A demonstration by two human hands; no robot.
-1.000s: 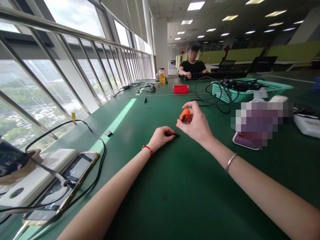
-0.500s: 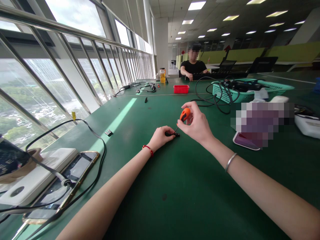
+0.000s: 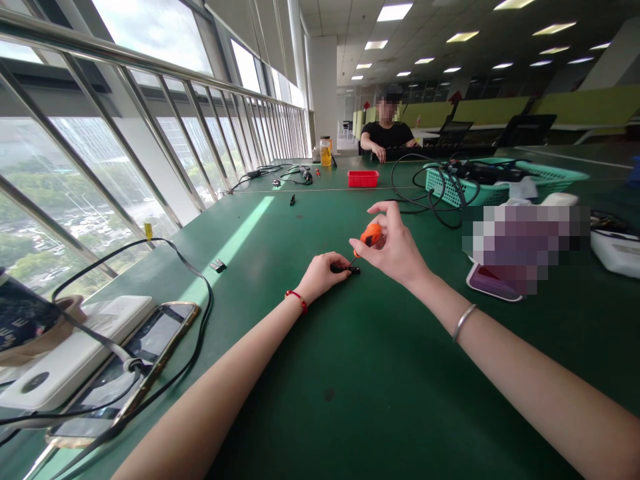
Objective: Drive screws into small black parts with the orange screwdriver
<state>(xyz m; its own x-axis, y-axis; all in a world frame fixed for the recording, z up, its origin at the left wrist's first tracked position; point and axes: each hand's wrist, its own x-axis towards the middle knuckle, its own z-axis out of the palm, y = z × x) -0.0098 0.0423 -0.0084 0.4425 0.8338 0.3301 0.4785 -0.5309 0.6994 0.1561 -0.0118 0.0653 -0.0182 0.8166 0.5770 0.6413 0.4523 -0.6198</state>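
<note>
My left hand [image 3: 327, 272] rests on the green table [image 3: 320, 347], its fingers closed on a small black part [image 3: 355, 270] that lies on the tabletop. What exactly this part is cannot be made out. My right hand [image 3: 395, 245] holds an orange and black screwdriver [image 3: 371, 235] by its handle between thumb and fingers, with the index finger lifted off. The screwdriver is tilted, and its thin shaft reaches down to the black part beside my left fingertips. Whether the tip sits in a screw is too small to see.
A red tray [image 3: 363, 179] and a jar [image 3: 325, 152] stand farther back. To the right are a green basket [image 3: 465, 190] with cables and a blurred-out phone. At left lie a phone [image 3: 165, 333], a white power bank [image 3: 95, 347] and a looping cable. Another person [image 3: 387, 133] sits opposite.
My right hand has shifted slightly, its fingers opening more around the screwdriver's handle, which now sits a little lower and turned. My left hand and the black part stay in place.
</note>
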